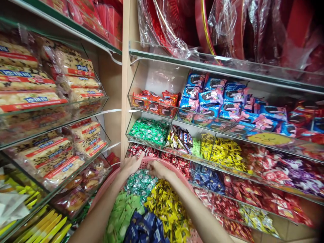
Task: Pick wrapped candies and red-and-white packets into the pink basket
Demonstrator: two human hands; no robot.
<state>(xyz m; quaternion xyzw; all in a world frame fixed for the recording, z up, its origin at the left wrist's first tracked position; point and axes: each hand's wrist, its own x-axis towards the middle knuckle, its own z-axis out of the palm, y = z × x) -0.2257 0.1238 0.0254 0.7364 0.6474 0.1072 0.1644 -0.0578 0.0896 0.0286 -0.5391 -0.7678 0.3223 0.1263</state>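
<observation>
A pink plastic basket (177,164) with small holes is in front of me, filled with wrapped candies sorted by colour. My left hand (131,165) is at its far left rim, fingers closed over the edge. Inside the far rim, my right hand (159,168) hovers with curled fingers just above the shiny green candies (140,184); whatever it may hold is hidden. Nearer to me lie light green candies (125,211), yellow candies (168,207) and dark blue candies (144,227). Red-wrapped candies (143,151) fill a shelf compartment just beyond my hands.
Glass-fronted shelves hold green candies (149,131), brown-wrapped bars (181,138), yellow candies (222,152) and blue snack packs (210,91). Packaged pastry bars (27,77) line the left shelves. A glass shelf edge (227,64) juts out above, under red plastic-wrapped items.
</observation>
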